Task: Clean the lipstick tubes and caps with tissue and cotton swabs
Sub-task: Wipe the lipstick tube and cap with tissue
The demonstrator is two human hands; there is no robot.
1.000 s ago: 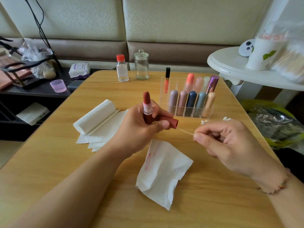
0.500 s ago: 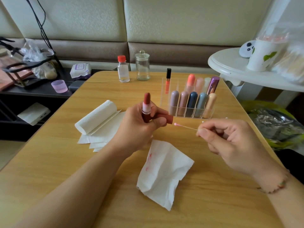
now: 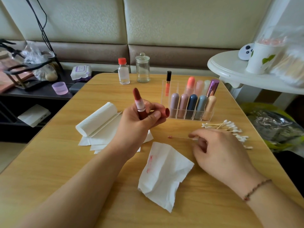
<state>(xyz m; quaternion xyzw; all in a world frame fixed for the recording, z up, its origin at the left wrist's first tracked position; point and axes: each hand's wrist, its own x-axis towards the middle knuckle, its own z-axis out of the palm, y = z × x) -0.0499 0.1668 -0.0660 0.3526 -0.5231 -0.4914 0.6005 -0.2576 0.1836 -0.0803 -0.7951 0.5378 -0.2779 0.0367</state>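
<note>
Two things fill your left hand (image 3: 139,120) at frame centre: the open lipstick (image 3: 139,104) and its cap (image 3: 164,112), fingers curled round both. Right hand (image 3: 218,148), lower right, pinches a stained swab (image 3: 179,137) low over the worktop (image 3: 49,162). Swabbing looks finished; next, drop it and take a clean one or the tissue (image 3: 164,175).

Left hand (image 3: 139,122) grips lipstick (image 3: 139,104), cap (image 3: 164,112); right hand (image 3: 218,150) pinches swab (image 3: 179,137).
</note>
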